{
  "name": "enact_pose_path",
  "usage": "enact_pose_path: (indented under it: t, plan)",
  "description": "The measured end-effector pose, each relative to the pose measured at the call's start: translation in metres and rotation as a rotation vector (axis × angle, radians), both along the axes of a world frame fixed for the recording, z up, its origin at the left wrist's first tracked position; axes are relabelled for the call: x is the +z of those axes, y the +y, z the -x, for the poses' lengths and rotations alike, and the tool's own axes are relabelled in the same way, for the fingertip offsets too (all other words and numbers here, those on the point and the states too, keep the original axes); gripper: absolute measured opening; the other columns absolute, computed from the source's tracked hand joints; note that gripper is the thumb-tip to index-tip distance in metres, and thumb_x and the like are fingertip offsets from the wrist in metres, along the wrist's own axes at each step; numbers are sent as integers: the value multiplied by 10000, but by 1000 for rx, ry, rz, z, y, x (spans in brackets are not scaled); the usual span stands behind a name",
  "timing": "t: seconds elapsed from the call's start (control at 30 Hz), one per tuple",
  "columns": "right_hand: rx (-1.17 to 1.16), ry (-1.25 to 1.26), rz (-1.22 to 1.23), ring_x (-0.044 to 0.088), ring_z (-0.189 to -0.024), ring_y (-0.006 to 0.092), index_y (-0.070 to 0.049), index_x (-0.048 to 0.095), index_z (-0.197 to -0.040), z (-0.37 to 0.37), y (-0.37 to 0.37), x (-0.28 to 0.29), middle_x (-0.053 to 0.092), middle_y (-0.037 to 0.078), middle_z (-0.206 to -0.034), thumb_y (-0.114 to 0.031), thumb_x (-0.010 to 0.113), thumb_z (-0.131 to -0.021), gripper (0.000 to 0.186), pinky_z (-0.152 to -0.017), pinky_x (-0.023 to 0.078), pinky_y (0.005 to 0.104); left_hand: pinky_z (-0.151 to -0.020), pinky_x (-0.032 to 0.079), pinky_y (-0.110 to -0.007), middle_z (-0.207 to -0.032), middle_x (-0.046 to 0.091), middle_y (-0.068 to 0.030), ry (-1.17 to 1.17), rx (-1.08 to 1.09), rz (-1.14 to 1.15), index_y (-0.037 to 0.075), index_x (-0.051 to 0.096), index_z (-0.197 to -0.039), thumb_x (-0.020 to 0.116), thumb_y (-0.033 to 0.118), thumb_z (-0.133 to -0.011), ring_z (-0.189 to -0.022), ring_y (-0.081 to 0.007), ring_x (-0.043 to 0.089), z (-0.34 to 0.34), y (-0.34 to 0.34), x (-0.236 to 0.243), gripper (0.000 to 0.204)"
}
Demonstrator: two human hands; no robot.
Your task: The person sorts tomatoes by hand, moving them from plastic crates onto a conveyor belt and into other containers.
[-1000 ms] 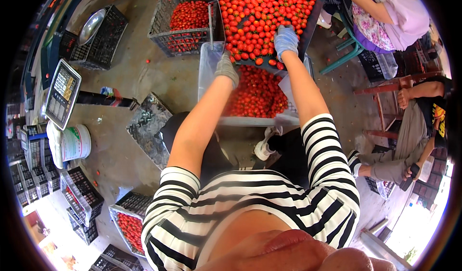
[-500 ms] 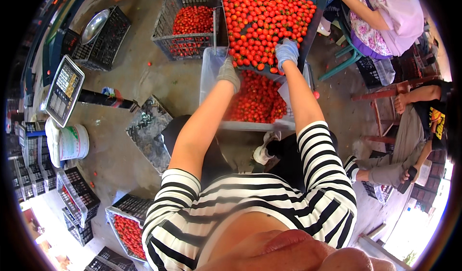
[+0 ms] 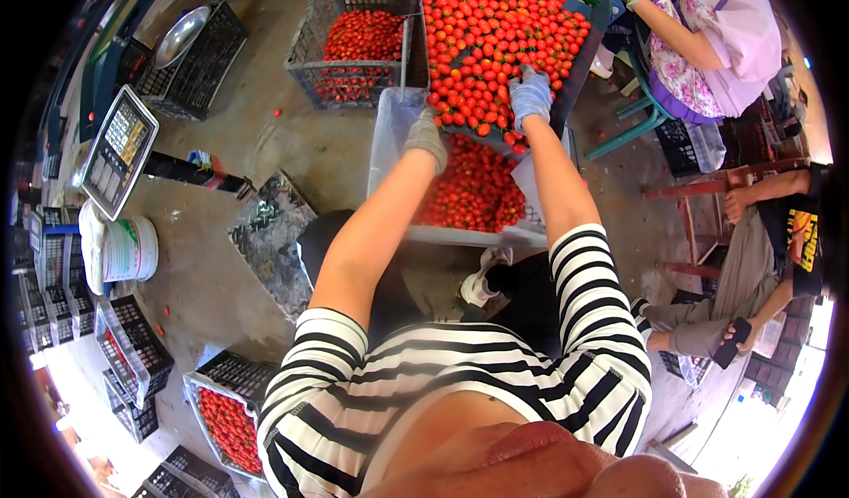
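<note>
Small red tomatoes [image 3: 500, 42] cover a blue sorting tray [image 3: 591, 56] at the top centre. My right hand [image 3: 531, 98], in a pale blue glove, lies over the tomatoes near the tray's front edge, fingers reaching forward and apart. In a greyish glove, my left hand [image 3: 427, 140] is at the tray's front left corner, and its fingertips are partly hidden. Directly below the tray's front edge stands a crate [image 3: 382, 149] with a clear plastic liner. More red tomatoes [image 3: 482, 184] fill it.
A black crate [image 3: 340, 78] of smaller tomatoes stands left of the tray. Farther left are a scale display [image 3: 119, 153], its platform [image 3: 272, 241] and a white bucket [image 3: 131, 249]. One person [image 3: 707, 47] sits at the upper right; another [image 3: 752, 250] at right holds a phone [image 3: 731, 343].
My right hand is slightly farther forward over the tomatoes. Tomatoes have shifted at the tray's front edge. The view has moved a little. The phone of the person at right shows more.
</note>
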State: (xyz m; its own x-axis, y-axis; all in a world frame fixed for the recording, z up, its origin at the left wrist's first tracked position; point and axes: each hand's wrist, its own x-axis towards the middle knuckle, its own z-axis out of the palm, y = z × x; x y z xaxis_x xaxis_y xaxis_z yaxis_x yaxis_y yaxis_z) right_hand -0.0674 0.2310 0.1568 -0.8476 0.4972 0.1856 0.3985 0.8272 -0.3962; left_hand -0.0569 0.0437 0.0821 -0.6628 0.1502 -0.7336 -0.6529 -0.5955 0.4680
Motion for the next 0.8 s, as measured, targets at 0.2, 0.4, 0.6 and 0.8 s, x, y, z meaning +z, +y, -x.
enact_pose_path:
  t: [0.2, 0.4, 0.6, 0.8]
  plan:
    - [-111, -152, 142, 552, -1034, 404, -8, 454, -1166, 34, 4, 11, 537, 271, -1137, -359, 384, -887, 453, -872, 443, 454, -1028, 218, -519, -1109, 575, -47, 13, -23, -4, 170, 526, -1158, 542, 425, -839, -1074, -285, 488, -10, 3, 26, 408]
    - [154, -351, -281, 567, -1023, 379, -59, 445, -1206, 32, 5, 0, 482, 211, -1214, -134, 333, -912, 323, -860, 464, 447, -883, 356, -422, -1134, 548, 9, 41, -83, -12, 186, 535, -1159, 511, 429, -856, -1031, -207, 487, -5, 1, 17, 389]
    - [88, -215, -132, 534, -1063, 362, -84, 499, -1161, 23, 9, 4, 507, 189, -1204, -218, 517, -835, 353, -850, 464, 427, -814, 376, -370, -1043, 556, -7, 41, -19, -32, 147, 560, -1096, 506, 433, -868, -899, -166, 473, 4, 4, -12, 370]
    - [167, 297, 120, 598, -838, 343, -60, 607, -887, 21, -10, -2, 616, 194, -866, -222, 589, -762, 206, -730, 470, 414, -763, 386, -340, -1017, 564, -13, 39, -71, 3, 104, 572, -1059, 496, 457, -868, -855, -152, 461, 3, 11, -8, 409]
